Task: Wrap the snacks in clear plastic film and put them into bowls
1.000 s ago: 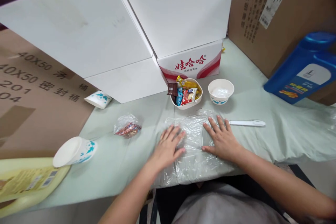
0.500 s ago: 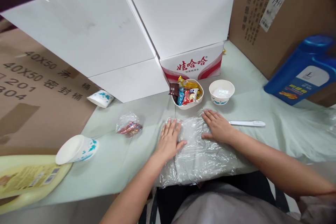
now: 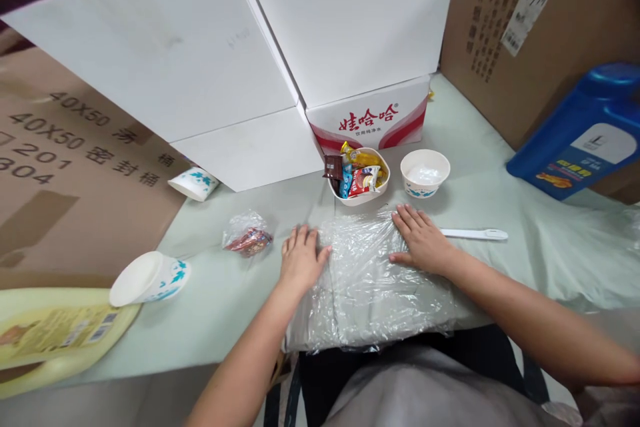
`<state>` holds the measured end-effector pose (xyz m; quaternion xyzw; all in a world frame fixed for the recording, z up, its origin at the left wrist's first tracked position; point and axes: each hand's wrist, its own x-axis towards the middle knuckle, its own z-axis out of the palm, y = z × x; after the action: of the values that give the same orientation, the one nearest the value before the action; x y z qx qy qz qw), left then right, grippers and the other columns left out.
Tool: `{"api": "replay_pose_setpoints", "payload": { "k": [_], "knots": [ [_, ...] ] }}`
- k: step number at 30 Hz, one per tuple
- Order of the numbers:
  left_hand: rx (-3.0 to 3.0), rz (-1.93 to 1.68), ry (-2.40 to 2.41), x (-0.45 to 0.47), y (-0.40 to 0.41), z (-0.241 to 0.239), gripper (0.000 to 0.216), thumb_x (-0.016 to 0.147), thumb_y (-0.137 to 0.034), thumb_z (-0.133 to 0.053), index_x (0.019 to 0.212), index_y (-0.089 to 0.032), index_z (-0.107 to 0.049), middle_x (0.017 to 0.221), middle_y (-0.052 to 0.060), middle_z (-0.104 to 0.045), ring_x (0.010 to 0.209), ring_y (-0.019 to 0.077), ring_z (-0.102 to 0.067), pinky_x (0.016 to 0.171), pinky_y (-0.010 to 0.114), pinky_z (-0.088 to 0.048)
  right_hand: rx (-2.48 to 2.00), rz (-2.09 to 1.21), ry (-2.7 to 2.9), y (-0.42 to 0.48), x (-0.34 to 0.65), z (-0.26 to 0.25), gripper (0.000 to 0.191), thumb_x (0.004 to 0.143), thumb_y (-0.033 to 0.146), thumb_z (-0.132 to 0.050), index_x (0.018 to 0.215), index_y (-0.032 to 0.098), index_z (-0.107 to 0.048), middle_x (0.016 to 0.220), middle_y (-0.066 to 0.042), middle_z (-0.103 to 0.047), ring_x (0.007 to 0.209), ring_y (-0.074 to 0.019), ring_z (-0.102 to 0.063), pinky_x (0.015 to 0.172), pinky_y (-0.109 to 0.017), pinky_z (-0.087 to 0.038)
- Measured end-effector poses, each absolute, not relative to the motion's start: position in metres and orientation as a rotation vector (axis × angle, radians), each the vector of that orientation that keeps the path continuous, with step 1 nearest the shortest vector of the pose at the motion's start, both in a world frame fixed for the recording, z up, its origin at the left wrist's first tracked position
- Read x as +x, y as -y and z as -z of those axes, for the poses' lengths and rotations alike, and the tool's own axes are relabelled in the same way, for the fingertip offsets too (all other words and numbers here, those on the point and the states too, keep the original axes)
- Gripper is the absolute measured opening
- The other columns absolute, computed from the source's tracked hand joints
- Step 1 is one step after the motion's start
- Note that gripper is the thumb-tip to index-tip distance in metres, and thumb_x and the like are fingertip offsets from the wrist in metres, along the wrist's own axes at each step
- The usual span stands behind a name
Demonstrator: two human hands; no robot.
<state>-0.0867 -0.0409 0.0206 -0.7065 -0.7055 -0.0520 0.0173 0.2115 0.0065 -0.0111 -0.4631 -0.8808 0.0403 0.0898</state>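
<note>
A sheet of clear, crinkled plastic film (image 3: 370, 287) lies spread on the green-covered table in front of me, its near edge at the table's front edge. My left hand (image 3: 301, 259) rests flat at the film's left edge, fingers stretched out. On the film's upper right part my right hand (image 3: 421, 239) presses flat with its fingers spread. Just beyond the film stand a bowl of wrapped snacks (image 3: 363, 199) and a white paper bowl (image 3: 425, 175) with something clear inside. A white plastic handle (image 3: 477, 234) lies right of my right hand.
Left of my left hand lies a small clear bag of red-wrapped items (image 3: 250, 240). Paper cups (image 3: 165, 283) lie tipped farther left, near a yellow jug (image 3: 60, 340). White boxes (image 3: 365, 27) stand behind; a blue bottle (image 3: 575, 133) leans at a brown carton (image 3: 500, 27) on the right.
My left hand has slid left across the film, and the film is spread wider to the left. My right hand has stayed nearly in place. The view has shifted slightly.
</note>
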Motion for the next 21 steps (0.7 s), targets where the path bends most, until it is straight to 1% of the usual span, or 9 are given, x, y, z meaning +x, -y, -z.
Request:
{"api": "replay_pose_setpoints", "payload": {
  "k": [2, 4, 7, 9, 11, 12, 14, 17, 21],
  "knots": [
    [-2.272, 0.419, 2.074, -0.094, 0.05, -0.028, 0.037, 0.091, -0.036, -0.05, 0.118, -0.013, -0.063, 0.13, 0.019, -0.056, 0.125, 0.0355, -0.049, 0.104, 0.052, -0.041, -1.257, -0.135, 2.554, 0.001, 0.221, -0.005, 0.082, 0.089, 0.066, -0.045, 0.147, 0.009, -0.038, 0.153, -0.022, -0.034, 0.145, -0.0347, -0.022, 0.114, -0.055, -0.025],
    [-2.454, 0.672, 1.91, -0.098, 0.066, -0.038, 0.027, 0.092, -0.033, -0.05, 0.106, -0.017, -0.066, 0.112, 0.014, -0.062, 0.111, 0.0277, -0.057, 0.098, 0.044, -0.047, -1.098, -0.207, 2.498, 0.016, 0.234, -0.026, 0.065, 0.093, 0.057, -0.046, 0.143, 0.014, -0.044, 0.147, -0.019, -0.043, 0.14, -0.0315, -0.033, 0.111, -0.053, -0.031],
    [-2.923, 0.703, 1.749, -0.099, 0.098, -0.053, 0.015, 0.087, -0.034, -0.06, 0.092, -0.02, -0.065, 0.094, 0.008, -0.064, 0.099, 0.0229, -0.059, 0.088, 0.038, -0.051, -0.802, -0.501, 2.597, 0.044, 0.255, -0.045, 0.062, 0.089, 0.06, -0.054, 0.134, 0.017, -0.053, 0.131, -0.016, -0.058, 0.123, -0.0272, -0.051, 0.104, -0.046, -0.042],
    [-3.185, 0.46, 1.718, -0.1, 0.117, -0.056, 0.03, 0.075, -0.039, -0.074, 0.098, -0.023, -0.065, 0.104, 0.008, -0.065, 0.107, 0.0258, -0.057, 0.092, 0.04, -0.051, -0.667, -0.696, 2.708, 0.063, 0.267, -0.045, 0.07, 0.081, 0.065, -0.061, 0.132, 0.019, -0.056, 0.129, -0.014, -0.059, 0.12, -0.0278, -0.053, 0.102, -0.045, -0.043],
    [-3.243, 0.198, 1.744, -0.101, 0.133, -0.052, 0.047, 0.066, -0.037, -0.081, 0.109, -0.026, -0.064, 0.123, 0.009, -0.061, 0.123, 0.0304, -0.05, 0.099, 0.047, -0.048, -0.643, -0.773, 2.778, 0.078, 0.276, -0.037, 0.065, 0.08, 0.059, -0.065, 0.134, 0.022, -0.056, 0.134, -0.012, -0.057, 0.124, -0.029, -0.05, 0.104, -0.047, -0.04],
    [-3.22, 0.12, 1.761, -0.102, 0.139, -0.049, 0.047, 0.068, -0.031, -0.079, 0.112, -0.027, -0.063, 0.13, 0.008, -0.058, 0.13, 0.0311, -0.046, 0.103, 0.049, -0.046, -0.671, -0.765, 2.788, 0.084, 0.279, -0.032, 0.057, 0.084, 0.049, -0.064, 0.134, 0.023, -0.056, 0.136, -0.011, -0.056, 0.127, -0.0284, -0.048, 0.105, -0.047, -0.039],
    [-3.185, 0.087, 1.762, -0.105, 0.146, -0.043, 0.029, 0.078, -0.018, -0.067, 0.106, -0.027, -0.064, 0.136, 0.006, -0.056, 0.137, 0.0285, -0.04, 0.107, 0.048, -0.044, -0.748, -0.721, 2.763, 0.091, 0.282, -0.025, 0.038, 0.091, 0.028, -0.056, 0.128, 0.024, -0.059, 0.134, -0.008, -0.059, 0.129, -0.0253, -0.047, 0.106, -0.045, -0.039],
    [-3.242, 0.189, 1.776, -0.107, 0.147, -0.043, 0.021, 0.088, -0.011, -0.049, 0.089, -0.025, -0.064, 0.129, 0.004, -0.062, 0.136, 0.0231, -0.043, 0.105, 0.041, -0.046, -0.785, -0.79, 2.676, 0.095, 0.283, -0.03, 0.028, 0.094, 0.014, -0.044, 0.11, 0.022, -0.066, 0.116, -0.007, -0.067, 0.118, -0.0207, -0.054, 0.1, -0.039, -0.044],
    [-3.368, 0.466, 2.018, -0.105, 0.139, -0.057, 0.016, 0.091, -0.02, -0.048, 0.086, -0.023, -0.063, 0.109, 0.006, -0.07, 0.112, 0.0205, -0.061, 0.094, 0.036, -0.052, -0.821, -1.012, 2.585, 0.089, 0.284, -0.048, 0.025, 0.098, 0.019, -0.04, 0.103, 0.021, -0.065, 0.094, -0.006, -0.069, 0.091, -0.0173, -0.063, 0.082, -0.032, -0.051]
  ]
}}
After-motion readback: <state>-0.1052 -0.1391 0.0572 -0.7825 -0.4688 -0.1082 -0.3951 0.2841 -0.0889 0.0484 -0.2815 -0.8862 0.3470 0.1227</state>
